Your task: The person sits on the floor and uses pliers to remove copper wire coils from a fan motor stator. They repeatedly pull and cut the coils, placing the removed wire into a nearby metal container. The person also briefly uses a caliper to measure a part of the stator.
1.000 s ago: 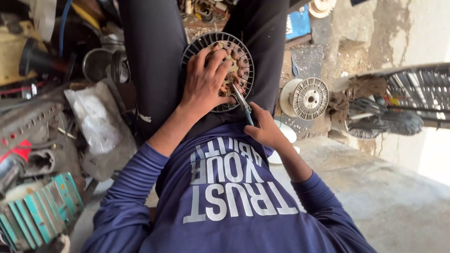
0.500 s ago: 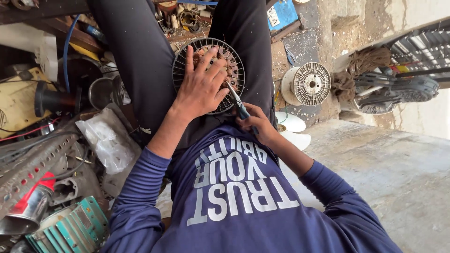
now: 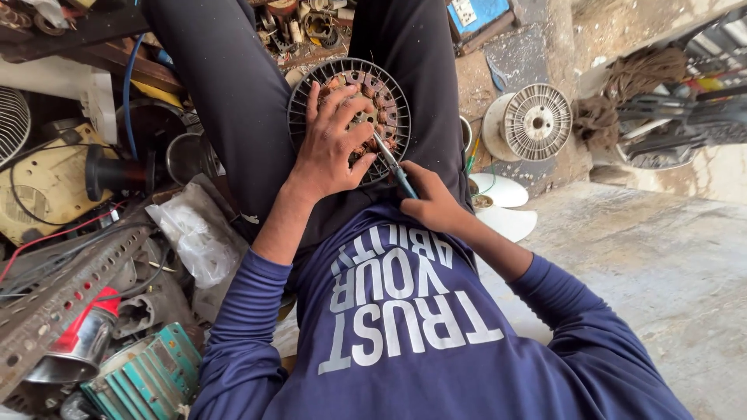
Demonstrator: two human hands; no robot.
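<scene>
The round motor stator (image 3: 381,97) with copper windings lies on the person's lap, between the dark trouser legs. The left hand (image 3: 331,144) rests flat on it, fingers spread wide. The right hand (image 3: 432,204) has its fingers closed around a blue-handled tool (image 3: 393,165), tip touching the windings. A blue rectangular box (image 3: 476,14) lies beyond; a crumpled clear plastic bag (image 3: 198,237) lies left.

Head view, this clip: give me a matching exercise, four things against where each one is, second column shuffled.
1. left hand
2. right hand
3. white spool
4. teal finned housing

a. floor, right of the legs
b. gripping a teal-handled tool
c. bottom left, among clutter
d. spread flat on the round motor stator

Pairs: 1-d, 2-b, 3-a, 4-c
</scene>
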